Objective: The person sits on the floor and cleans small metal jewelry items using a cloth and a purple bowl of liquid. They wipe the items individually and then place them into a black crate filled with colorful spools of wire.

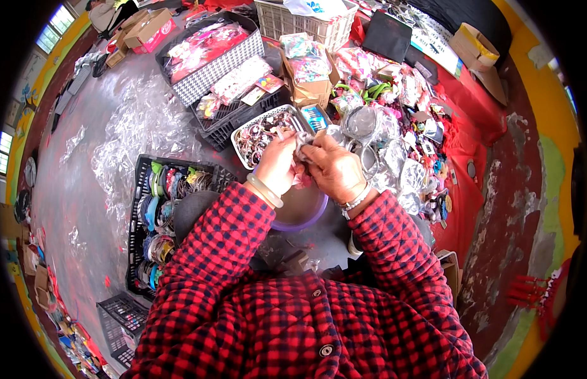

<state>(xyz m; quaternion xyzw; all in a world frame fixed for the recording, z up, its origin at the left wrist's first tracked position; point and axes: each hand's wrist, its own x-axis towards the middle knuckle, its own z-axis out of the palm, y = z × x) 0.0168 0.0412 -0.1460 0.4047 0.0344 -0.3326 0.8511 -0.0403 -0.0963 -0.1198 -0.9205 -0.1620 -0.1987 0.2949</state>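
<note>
My left hand (277,163) and my right hand (337,169) meet in front of me, fingers closed around a crumpled greyish cloth (302,146). Something pinkish (301,178) hangs below the fingers; whether it belongs to the cloth I cannot tell. Under the hands sits a round basin with a purple rim (304,225), partly covered by my wrists. Just beyond my left hand is a white basket (241,151) full of small hair ties and similar pieces. A blue packet (315,117) lies next to that basket.
A black crate (137,230) of headbands stands at left. Farther off are dark crates (208,85) of packaged goods, a cardboard box (313,93) and a pale crate (306,24). Bagged accessories (410,95) pile up at right on red cloth (464,215). Clear plastic (142,120) covers the floor.
</note>
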